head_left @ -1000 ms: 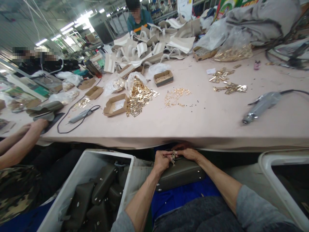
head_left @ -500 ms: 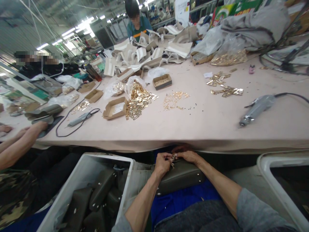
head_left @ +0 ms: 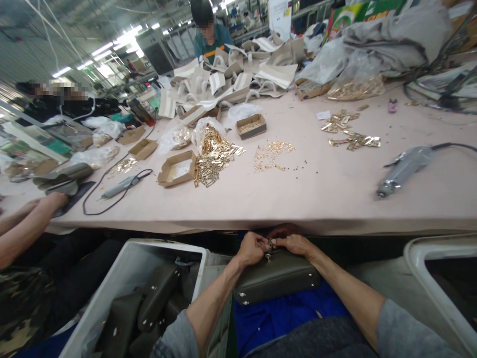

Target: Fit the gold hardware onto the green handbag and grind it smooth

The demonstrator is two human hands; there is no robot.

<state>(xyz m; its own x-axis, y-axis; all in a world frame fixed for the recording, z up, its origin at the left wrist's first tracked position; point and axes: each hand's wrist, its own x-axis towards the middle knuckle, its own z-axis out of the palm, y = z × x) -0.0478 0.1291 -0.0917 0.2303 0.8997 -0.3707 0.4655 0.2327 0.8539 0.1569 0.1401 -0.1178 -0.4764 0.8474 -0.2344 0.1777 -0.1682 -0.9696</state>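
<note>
Both our hands meet at the near edge of the table point(head_left: 298, 199), just below its lip, over an olive-green bag point(head_left: 278, 278) that rests on our lap on blue cloth point(head_left: 283, 313). Our left hand point(head_left: 252, 248) pinches a small metal fitting point(head_left: 268, 247) on the top of the bag, and our right hand point(head_left: 296, 244) closes on it from the other side, fingertips nearly touching the left ones. The fitting is tiny and partly hidden by our fingers, so we cannot tell exactly how it sits.

To do this well, we judge that the bag should lie steady on our lap so the top edge does not roll, and the fitting should be held square to the seam while the fingers work it. A light, close pinch looks better than a hard one, since a piece this small could slip and drop.

A white bin point(head_left: 137, 258) to our left holds more olive-green bags. On the table lie a heap of gold metal parts point(head_left: 212, 149) and a grey power tool point(head_left: 404, 166), well apart from our hands. Another person's arm point(head_left: 26, 228) rests at the left.
</note>
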